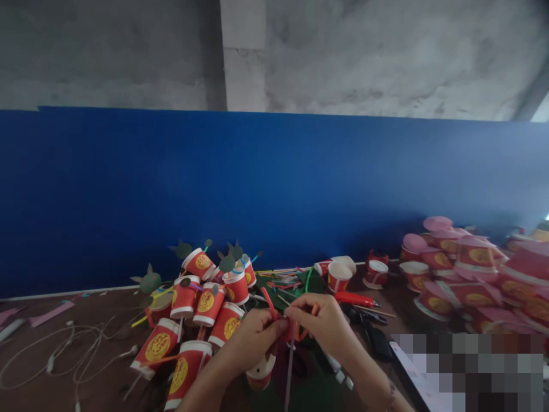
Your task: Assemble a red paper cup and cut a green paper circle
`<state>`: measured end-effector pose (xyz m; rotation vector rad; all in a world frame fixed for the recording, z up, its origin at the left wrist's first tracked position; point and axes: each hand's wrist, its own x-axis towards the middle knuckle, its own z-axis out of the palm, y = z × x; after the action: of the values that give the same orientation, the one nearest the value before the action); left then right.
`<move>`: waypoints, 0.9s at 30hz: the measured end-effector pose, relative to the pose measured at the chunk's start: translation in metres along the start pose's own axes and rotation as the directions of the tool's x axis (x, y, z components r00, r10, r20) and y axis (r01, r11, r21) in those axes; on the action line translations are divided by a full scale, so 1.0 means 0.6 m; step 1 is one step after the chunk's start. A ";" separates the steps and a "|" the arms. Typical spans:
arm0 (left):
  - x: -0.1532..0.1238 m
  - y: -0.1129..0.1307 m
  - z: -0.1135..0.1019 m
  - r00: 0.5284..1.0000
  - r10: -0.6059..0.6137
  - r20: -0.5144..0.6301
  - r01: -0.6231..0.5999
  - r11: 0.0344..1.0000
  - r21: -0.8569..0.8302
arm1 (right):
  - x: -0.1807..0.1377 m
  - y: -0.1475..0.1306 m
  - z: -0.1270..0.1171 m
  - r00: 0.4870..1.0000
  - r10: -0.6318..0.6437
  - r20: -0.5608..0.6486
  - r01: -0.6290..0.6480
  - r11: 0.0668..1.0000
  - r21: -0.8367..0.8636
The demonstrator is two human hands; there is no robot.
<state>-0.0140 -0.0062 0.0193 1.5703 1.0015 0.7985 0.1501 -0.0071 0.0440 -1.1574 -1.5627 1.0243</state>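
The left hand [257,339] pinches a thin, straight red strip [269,302]; just beside it at three o'clock, the right hand [321,316] is closed on a bent orange strip [302,335], and a narrow pale strip [290,372] hangs below at six. Beyond, red paper cups [209,303] with round yellow emblems lie heaped towards ten o'clock, a red-handled tool [354,298] lies near three, and a flat blue panel [274,183] rises at twelve.

- Hands [259,337]: both bare, by our look.
- Left forearm [214,377]: uncovered as far as we can see it.
- Right forearm [369,369]: likewise uncovered, crossed by a narrow, darkish bracelet [392,396]; its details we find too blurred to make out.
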 end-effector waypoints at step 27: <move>-0.039 0.012 -0.080 0.996 0.077 -0.032 -0.045 0.820 0.571 | 0.011 0.023 0.012 0.954 -0.230 -0.192 0.230 0.973 -0.025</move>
<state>-0.0649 -0.0085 0.0370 2.1097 1.3167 0.6105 0.1455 0.0015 0.0301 -1.0164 -1.5024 0.7334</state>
